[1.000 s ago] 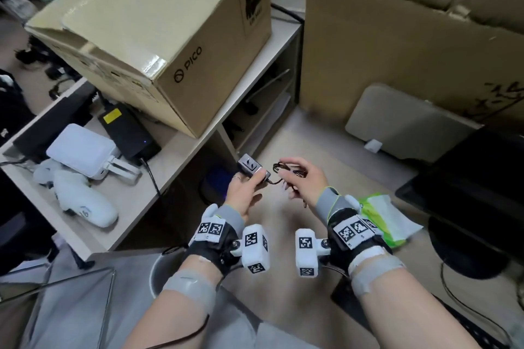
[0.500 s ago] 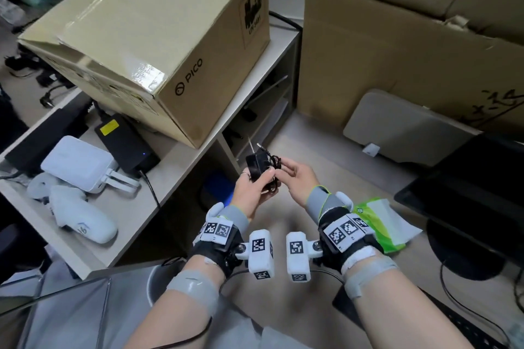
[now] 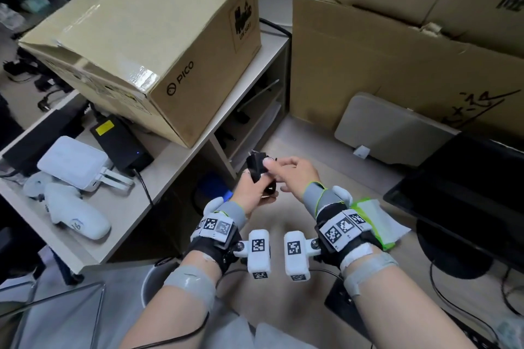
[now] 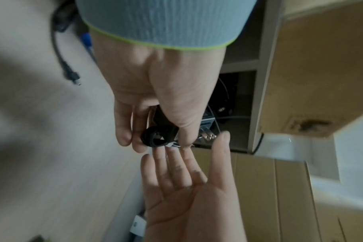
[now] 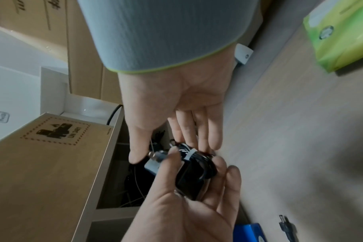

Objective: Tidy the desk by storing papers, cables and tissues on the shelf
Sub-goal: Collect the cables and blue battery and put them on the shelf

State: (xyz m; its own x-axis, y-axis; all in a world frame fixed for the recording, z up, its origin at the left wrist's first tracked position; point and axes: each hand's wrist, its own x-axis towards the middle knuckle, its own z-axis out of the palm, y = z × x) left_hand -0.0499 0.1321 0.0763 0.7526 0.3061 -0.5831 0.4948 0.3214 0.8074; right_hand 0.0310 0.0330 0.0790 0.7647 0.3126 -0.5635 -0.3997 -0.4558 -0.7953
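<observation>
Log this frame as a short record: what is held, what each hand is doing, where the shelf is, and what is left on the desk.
held item: black power adapter with coiled cable
left hand: grips the adapter
right hand: fingers straight, fingertips touching the cable bundle
shelf: open compartments just beyond the hands, under a cardboard box
desk leftovers: green tissue pack beside the right wrist

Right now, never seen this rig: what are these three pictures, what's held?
No robot: a person with cameras on head and both wrists. The head view looks down at both hands; each wrist view looks along its own hand. The left hand grips a black power adapter with its cable coiled and tied. The right hand touches it with fairly straight fingers. On the desk lies a green tissue pack. The shelf beside it carries a cardboard box.
</observation>
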